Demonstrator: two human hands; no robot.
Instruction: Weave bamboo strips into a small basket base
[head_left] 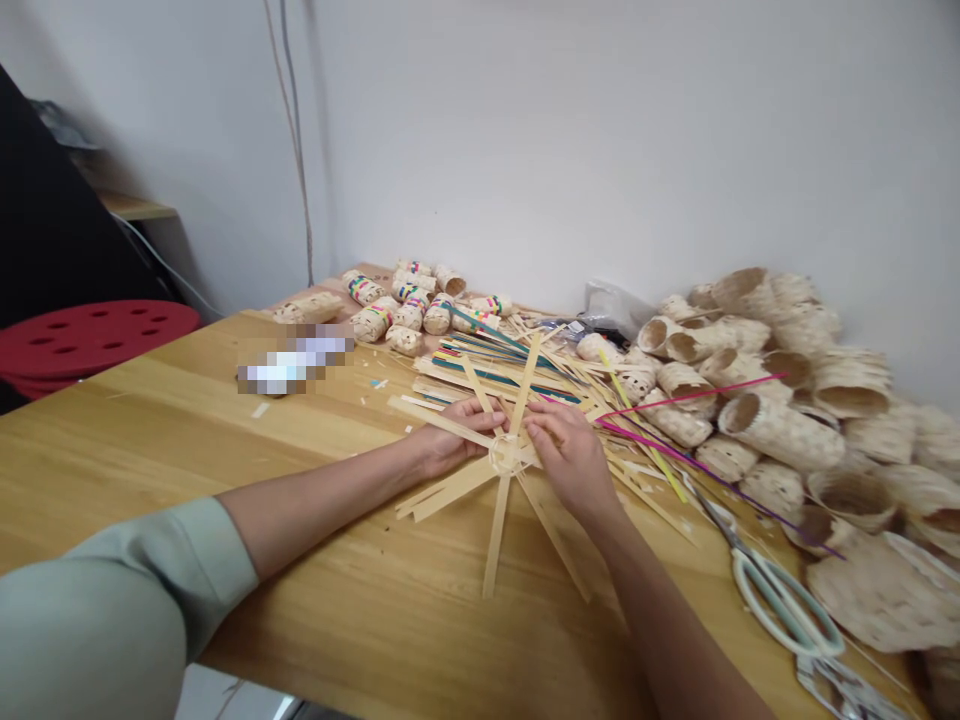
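Observation:
A star of flat bamboo strips (501,500) lies on the wooden table (225,430), crossed at a small woven centre. My left hand (450,435) presses on the strips left of that centre, fingers curled around one strip. My right hand (570,450) rests on the right side of the centre, fingers bent and pinching a strip. Both forearms reach in from the lower edge; the left one wears a pale green sleeve (112,600).
A heap of loose plain and coloured strips (495,365) lies behind the hands. Small woven tubes with coloured bands (405,305) sit farther back. Plain woven baskets (780,400) pile up at the right. Scissors (780,595) lie at the right front. A red stool (90,335) stands left.

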